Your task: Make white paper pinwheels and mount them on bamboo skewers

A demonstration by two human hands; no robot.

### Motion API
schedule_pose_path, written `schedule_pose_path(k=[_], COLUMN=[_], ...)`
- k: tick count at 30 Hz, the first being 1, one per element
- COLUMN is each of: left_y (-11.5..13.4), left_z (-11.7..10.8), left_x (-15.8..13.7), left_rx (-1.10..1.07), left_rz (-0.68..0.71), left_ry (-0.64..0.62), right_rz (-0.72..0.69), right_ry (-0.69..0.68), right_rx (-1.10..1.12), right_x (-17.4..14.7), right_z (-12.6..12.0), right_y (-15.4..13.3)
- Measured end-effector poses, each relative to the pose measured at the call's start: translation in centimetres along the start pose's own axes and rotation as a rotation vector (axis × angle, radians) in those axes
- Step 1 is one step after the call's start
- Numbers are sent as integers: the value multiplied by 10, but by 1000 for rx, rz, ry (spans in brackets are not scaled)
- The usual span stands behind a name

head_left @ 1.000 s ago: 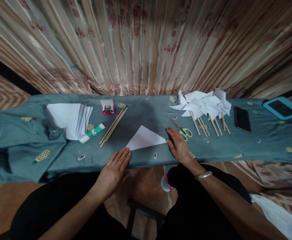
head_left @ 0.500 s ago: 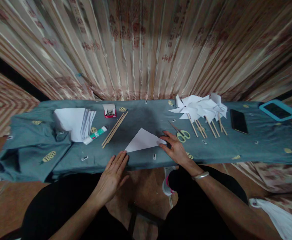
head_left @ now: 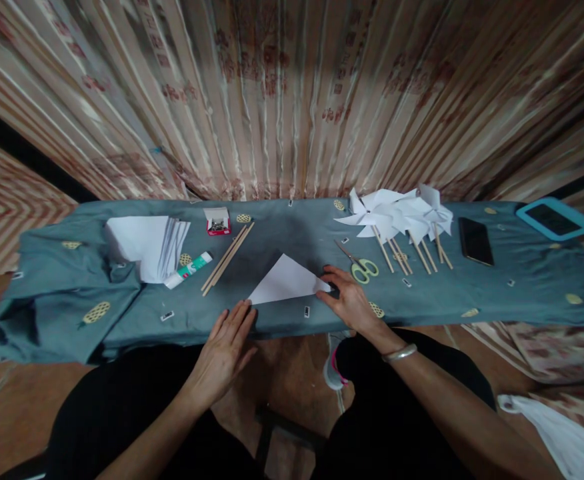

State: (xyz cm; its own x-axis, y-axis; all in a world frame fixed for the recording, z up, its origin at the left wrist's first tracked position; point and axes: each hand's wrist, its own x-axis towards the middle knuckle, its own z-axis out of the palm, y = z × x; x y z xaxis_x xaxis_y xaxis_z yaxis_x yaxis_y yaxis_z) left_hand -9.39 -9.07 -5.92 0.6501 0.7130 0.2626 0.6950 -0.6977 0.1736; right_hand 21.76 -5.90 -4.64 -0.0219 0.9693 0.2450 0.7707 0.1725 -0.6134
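Observation:
A white sheet of paper folded into a triangle [head_left: 288, 281] lies on the table in front of me, its long edge towards me. My left hand [head_left: 226, 350] rests flat at the table's near edge, fingers stretched out and fingertips touching the triangle's left corner. At the right corner, the thumb and fingers of my right hand [head_left: 348, 300] close around the paper's tip. Just beyond that hand lie scissors with pale green handles [head_left: 364, 269], blades pointing away to the left. Several wooden sticks [head_left: 228, 260] lie to the left of the paper.
On the left are a stack of white paper [head_left: 145, 247], a glue stick [head_left: 189, 269] and a small red open box of metal pins [head_left: 217, 221]. Paper pinwheels on sticks [head_left: 397, 212] lie at the back right, beside a black phone [head_left: 476, 241] and a blue-framed tablet [head_left: 556, 219].
My right hand's thumb and fingers have drawn slightly closer together at the paper's right corner. The left hand and the paper stay nearly still; the view shifts a little.

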Motion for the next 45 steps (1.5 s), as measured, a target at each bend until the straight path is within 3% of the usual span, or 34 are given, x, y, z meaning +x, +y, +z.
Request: schedule_pose_path(k=[9, 12, 15, 18, 21, 25, 29, 35, 41, 45], left_y=[7, 15, 29, 40, 39, 22, 7, 5, 8, 12], left_z=[-13, -21, -27, -27, -21, -13, -10, -6, -9, -14], left_x=[17, 36, 60, 82, 92, 89, 77, 60, 45, 33], left_rx=[-82, -41, 13, 42, 33, 30, 2, -96, -170, -284], left_rz=[-15, 48, 139, 237, 192, 97, 73, 109, 124, 26], left_ry=[122, 189, 238, 167, 150, 214, 191, 122, 160, 156], right_rz=[38, -76, -250, -346, -357, -416, -492, -537, -588, -470], right_ry=[127, 149, 88, 3, -63, -162, -235, -210, -247, -262], right_rx=[33, -58, -180, -246, -251, -222, -331, -463, -334, -138], right_x=[12, 12, 4, -7, -14, -16, -7, 15, 8, -13], right_z=[-20, -24, -18, -6, 1, -1, -7, -2, -11, -20], right_y=[-16, -25, -38, -51, -59, -59, -52, -42, -34, -30])
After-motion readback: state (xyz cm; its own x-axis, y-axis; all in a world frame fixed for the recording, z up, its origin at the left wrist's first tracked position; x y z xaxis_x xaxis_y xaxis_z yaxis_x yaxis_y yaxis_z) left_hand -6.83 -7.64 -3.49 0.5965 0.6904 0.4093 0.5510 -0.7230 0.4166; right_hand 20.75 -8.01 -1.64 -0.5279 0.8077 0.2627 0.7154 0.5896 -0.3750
